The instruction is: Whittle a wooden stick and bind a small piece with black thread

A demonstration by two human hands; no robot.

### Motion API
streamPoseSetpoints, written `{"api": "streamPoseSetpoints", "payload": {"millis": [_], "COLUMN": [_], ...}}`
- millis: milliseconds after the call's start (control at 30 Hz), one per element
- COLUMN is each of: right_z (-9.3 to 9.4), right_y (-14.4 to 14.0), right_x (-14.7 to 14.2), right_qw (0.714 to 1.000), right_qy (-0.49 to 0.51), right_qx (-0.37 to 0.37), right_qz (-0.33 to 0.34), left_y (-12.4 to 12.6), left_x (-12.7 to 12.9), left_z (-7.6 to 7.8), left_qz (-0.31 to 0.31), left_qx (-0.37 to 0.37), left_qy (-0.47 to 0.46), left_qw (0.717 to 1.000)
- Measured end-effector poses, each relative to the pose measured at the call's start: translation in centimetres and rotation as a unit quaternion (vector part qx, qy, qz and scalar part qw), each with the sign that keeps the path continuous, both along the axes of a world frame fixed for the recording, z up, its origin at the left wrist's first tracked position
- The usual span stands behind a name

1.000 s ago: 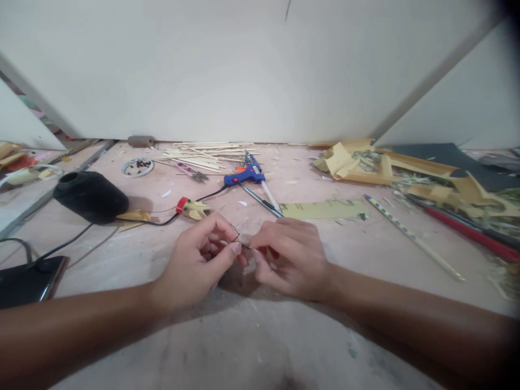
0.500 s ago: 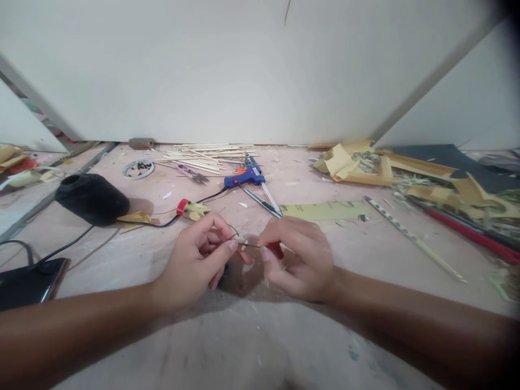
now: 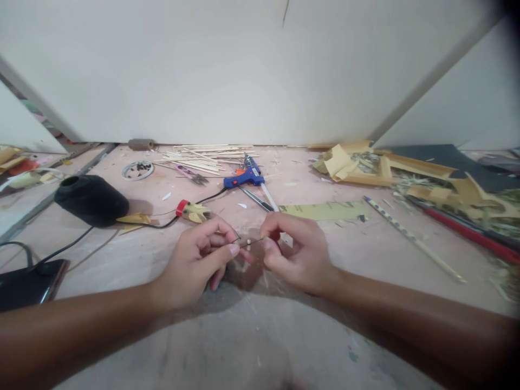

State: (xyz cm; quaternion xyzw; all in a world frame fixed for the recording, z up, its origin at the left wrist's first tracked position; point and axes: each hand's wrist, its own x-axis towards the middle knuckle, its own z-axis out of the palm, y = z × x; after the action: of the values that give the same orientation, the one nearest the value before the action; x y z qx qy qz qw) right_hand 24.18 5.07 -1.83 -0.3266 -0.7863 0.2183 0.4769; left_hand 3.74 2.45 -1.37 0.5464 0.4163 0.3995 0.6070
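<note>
Thumb and fingers of my left hand point(image 3: 203, 262) pinch a small pale wooden piece with dark thread around it; most of it is hidden by the fingers. A short pale stub point(image 3: 248, 245) shows between the hands. My right hand point(image 3: 298, 252) pinches the dark thread point(image 3: 257, 240), which runs taut from the stub to its thumb and forefinger. Just beyond the left hand lies a small pale figure-like piece with a red base point(image 3: 182, 207). A black thread spool point(image 3: 91, 199) rests on its side at the left.
Behind the hands lie a blue glue gun point(image 3: 244, 177), a utility knife point(image 3: 257, 199), pink thread snips point(image 3: 190, 174), thin wooden sticks point(image 3: 195, 157) and a ring-shaped lid point(image 3: 138, 170). Sandpaper point(image 3: 325, 210), a patterned stick point(image 3: 414, 238) and paper scraps point(image 3: 349, 162) are rightward. A phone point(image 3: 34, 281) lies left.
My right hand has risen slightly, and the thread now slants up toward it. The pale stub between the hands shows more plainly. My left hand has barely moved.
</note>
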Motion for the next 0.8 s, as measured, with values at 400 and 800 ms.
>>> {"api": "streamPoseSetpoints", "payload": {"millis": [400, 800], "right_z": [0.5, -1.3], "right_y": [-0.9, -1.4], "right_x": [-0.2, -0.3], "right_qw": [0.994, 0.972], "right_qy": [0.007, -0.083], "right_qx": [0.076, 0.180], "right_qz": [0.082, 0.130], "left_y": [0.6, 0.7], "left_x": [-0.1, 0.0], "left_z": [-0.7, -0.1], "left_qz": [-0.013, -0.018], "left_qx": [0.004, -0.024], "left_qy": [-0.020, -0.040], "left_qw": [1.000, 0.999]}}
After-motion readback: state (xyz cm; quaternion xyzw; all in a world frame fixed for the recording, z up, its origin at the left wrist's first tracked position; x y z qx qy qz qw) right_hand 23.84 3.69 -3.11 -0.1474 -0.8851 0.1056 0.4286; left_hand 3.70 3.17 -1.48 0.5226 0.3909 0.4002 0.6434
